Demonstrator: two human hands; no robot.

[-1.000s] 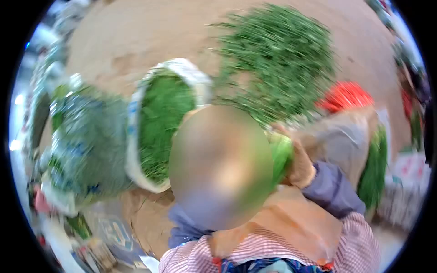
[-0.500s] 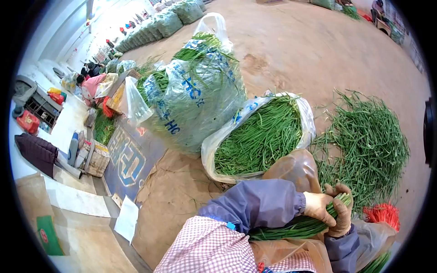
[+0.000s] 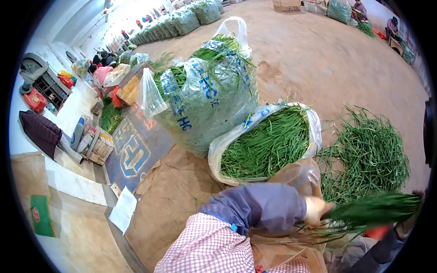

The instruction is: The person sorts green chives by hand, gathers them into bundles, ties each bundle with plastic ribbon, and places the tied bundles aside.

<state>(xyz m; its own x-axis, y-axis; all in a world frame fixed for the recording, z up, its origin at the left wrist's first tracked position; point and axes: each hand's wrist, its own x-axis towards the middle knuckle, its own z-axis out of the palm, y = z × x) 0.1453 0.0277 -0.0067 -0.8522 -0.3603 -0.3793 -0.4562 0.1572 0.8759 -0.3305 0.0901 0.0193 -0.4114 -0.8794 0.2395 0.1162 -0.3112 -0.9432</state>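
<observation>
Probably the bunch of greens [image 3: 375,211] at lower right wants gentle support at both ends — left hand [image 3: 315,211] blurred beside it, right hand [image 3: 403,229] dim; I can't tell either grip.

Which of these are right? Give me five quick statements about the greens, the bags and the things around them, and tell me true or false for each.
1. The open white bag holds greens. True.
2. The blue-lettered bag is empty. False: the blue-lettered bag is packed with greens.
3. A loose pile of greens lies on the floor. True.
4. The bunch of greens lies inside the open white bag. False: the bunch is outside it, beside the person's left hand.
5. The left sleeve is bright yellow. False: it is purplish blue.
</observation>
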